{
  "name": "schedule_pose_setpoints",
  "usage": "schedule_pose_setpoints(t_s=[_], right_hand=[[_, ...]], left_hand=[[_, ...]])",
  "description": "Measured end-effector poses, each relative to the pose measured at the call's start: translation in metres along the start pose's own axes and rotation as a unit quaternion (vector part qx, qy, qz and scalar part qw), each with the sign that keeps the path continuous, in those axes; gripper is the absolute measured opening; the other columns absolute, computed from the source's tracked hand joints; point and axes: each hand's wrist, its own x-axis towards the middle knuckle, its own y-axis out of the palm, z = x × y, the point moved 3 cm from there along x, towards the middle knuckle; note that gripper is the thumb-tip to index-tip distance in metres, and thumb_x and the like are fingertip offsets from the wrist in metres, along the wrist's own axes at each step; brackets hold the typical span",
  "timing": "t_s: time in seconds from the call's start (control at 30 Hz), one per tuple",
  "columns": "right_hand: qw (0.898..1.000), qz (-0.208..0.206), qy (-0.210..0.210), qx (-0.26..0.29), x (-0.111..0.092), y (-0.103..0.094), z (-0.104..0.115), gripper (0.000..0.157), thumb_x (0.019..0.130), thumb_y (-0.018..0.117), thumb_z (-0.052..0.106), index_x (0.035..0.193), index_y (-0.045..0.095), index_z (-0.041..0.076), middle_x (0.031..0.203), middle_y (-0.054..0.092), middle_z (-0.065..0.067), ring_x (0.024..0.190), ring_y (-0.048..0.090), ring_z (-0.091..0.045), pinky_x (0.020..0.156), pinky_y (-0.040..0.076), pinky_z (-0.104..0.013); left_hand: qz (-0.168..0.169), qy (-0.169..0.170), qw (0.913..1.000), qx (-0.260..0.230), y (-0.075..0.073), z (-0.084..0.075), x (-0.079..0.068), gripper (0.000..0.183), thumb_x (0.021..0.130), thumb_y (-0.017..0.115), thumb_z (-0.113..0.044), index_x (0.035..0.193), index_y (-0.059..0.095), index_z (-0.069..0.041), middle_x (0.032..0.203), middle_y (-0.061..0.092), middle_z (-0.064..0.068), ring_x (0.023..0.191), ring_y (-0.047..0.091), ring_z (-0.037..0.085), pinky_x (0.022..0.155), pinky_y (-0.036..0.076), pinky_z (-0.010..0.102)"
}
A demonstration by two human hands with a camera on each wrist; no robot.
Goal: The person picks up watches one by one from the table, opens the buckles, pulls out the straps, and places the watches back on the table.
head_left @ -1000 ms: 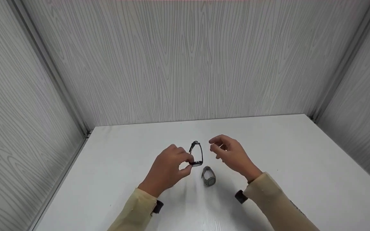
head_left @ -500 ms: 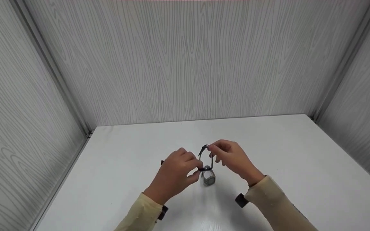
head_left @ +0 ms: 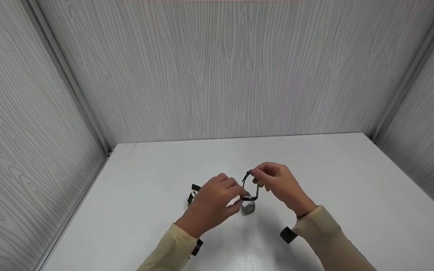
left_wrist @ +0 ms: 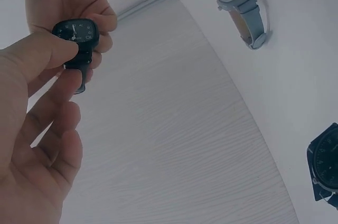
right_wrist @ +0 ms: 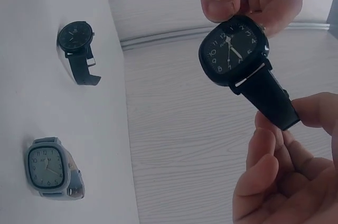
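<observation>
My left hand [head_left: 215,201] pinches the case of a black wristwatch [right_wrist: 235,49] between thumb and fingers. Its squarish dark dial with pale numerals faces the right wrist camera. The strap forms a closed loop, held up above the table. My right hand [head_left: 281,184] pinches the far end of that strap between thumb and forefinger. Just below the held watch in the head view lies a grey wristwatch [right_wrist: 46,166] with a square dial. Beyond my left hand is a black wristwatch with a round dial [right_wrist: 75,39], partly hidden by that hand in the head view.
The white table [head_left: 156,169] carries the grey and round black watches. Grey wood-grain panels stand at the back [head_left: 217,71], left [head_left: 32,143] and right [head_left: 424,131].
My left hand has carried the black watch to the right. My right hand, empty at first, has taken the strap's end. The round black watch has come into view behind my left hand.
</observation>
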Motion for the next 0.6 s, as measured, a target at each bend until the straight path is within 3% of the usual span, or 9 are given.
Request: schedule_pose_setpoints(t_s=[0.13,0.33,0.47,0.6], right_hand=[[1.000,-0.008,-0.018,0.009,-0.002,0.001,0.003,0.024,0.102,0.069,0.031,0.105,0.074,0.008,0.092,0.070,-0.009,0.081,0.061,-0.020,0.067,0.047,-0.026],[0.999,-0.007,-0.044,-0.004,-0.005,0.007,0.007,0.022,0.103,0.068,0.028,0.108,0.074,0.008,0.092,0.070,-0.009,0.081,0.061,-0.020,0.068,0.048,-0.026],[0.998,0.001,-0.062,-0.005,-0.005,0.012,0.010,0.023,0.103,0.067,0.027,0.111,0.073,0.006,0.094,0.069,-0.010,0.084,0.062,-0.026,0.069,0.049,-0.026],[0.997,0.004,-0.072,-0.006,-0.006,0.017,0.010,0.022,0.104,0.066,0.026,0.112,0.073,0.007,0.094,0.069,-0.011,0.087,0.062,-0.032,0.069,0.049,-0.026]], left_hand=[[-0.017,-0.076,0.9934,-0.084,-0.003,0.004,0.002,0.026,0.092,0.077,-0.021,0.117,0.070,-0.016,0.103,0.069,-0.004,0.094,0.060,0.014,0.080,0.053,0.027],[-0.009,-0.223,0.9518,-0.211,-0.001,0.009,0.007,0.044,0.098,0.072,-0.032,0.135,0.061,-0.011,0.118,0.067,0.000,0.108,0.062,0.014,0.087,0.056,0.032],[0.002,-0.271,0.9291,-0.251,0.002,0.011,0.008,0.041,0.099,0.071,-0.035,0.133,0.064,-0.013,0.115,0.069,-0.002,0.106,0.065,0.015,0.088,0.056,0.033],[-0.004,-0.288,0.9106,-0.296,0.006,0.014,0.007,0.035,0.101,0.069,-0.038,0.127,0.069,-0.014,0.106,0.072,-0.006,0.098,0.067,0.009,0.084,0.057,0.030]])
